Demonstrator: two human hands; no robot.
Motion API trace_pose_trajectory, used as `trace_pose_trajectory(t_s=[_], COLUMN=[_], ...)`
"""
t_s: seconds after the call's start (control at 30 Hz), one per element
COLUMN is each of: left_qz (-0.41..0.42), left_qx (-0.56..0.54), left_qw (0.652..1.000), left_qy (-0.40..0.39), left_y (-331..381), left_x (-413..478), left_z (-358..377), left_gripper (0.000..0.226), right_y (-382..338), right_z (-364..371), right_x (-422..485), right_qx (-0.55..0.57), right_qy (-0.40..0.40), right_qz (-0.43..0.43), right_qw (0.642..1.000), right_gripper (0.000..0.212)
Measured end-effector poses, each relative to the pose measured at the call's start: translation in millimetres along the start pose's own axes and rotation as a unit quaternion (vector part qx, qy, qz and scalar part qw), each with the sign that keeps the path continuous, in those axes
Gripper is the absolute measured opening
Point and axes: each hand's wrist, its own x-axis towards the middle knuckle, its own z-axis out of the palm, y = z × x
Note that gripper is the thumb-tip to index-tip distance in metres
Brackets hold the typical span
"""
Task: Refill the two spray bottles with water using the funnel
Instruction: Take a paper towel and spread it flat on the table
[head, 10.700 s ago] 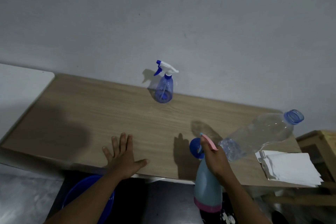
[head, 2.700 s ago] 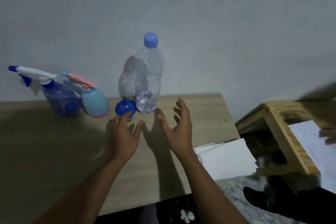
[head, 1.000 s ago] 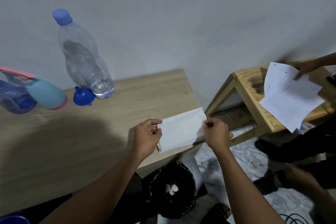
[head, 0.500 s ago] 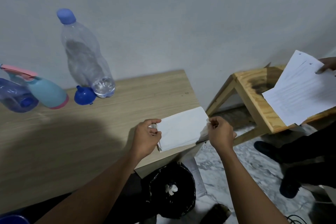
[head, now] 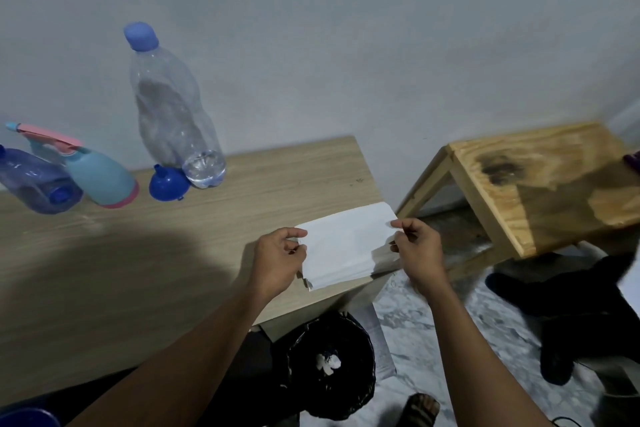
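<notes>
Pinching the white paper stack (head: 346, 248) at the table's (head: 156, 263) right front corner, the left hand (head: 277, 260) clamps thumb and curled fingers on its left edge; the right hand (head: 417, 250) nips the right edge, now slightly raised (it lay flatter half a second ago); the sheets held over the wooden stool (head: 540, 184) have gone from view. The water bottle (head: 173, 114), funnel (head: 168, 185), teal spray bottle (head: 100, 177) and blue spray bottle (head: 34, 180) stand along the wall, well apart from both hands.

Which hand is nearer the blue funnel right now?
Left. The left hand pinches the left edge of the napkin stack, below and right of the blue funnel. The right hand pinches the stack's right edge, farther away.
</notes>
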Motion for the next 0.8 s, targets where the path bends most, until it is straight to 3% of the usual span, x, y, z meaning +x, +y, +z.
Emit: trace_pose_trajectory(t_s=[0.27, 0.47, 0.63, 0.8], left_qz=[0.021, 0.069, 0.073, 0.044], left_qx=[-0.026, -0.074, -0.263, -0.411], left_qw=[0.999, 0.995, 0.962, 0.909], left_qy=[-0.006, -0.016, 0.030, 0.062], left_y=[13, 39, 55, 55], left_x=[-4, -11, -25, -43], left_z=[-28, -75, -121, -176], left_gripper=[0.032, 0.041, 0.042, 0.040], right_y=[-10, -36, -72, -108], right_z=[9, 35, 72, 129], right_x=[-11, -31, -58, -99], right_qx=[0.027, 0.116, 0.249, 0.379], right_qy=[-0.055, -0.067, -0.133, -0.205], right_qz=[0.037, 0.009, 0.045, 0.079], right_qw=[0.997, 0.991, 0.958, 0.899], right_gripper=[0.027, 0.003, 0.025, 0.008])
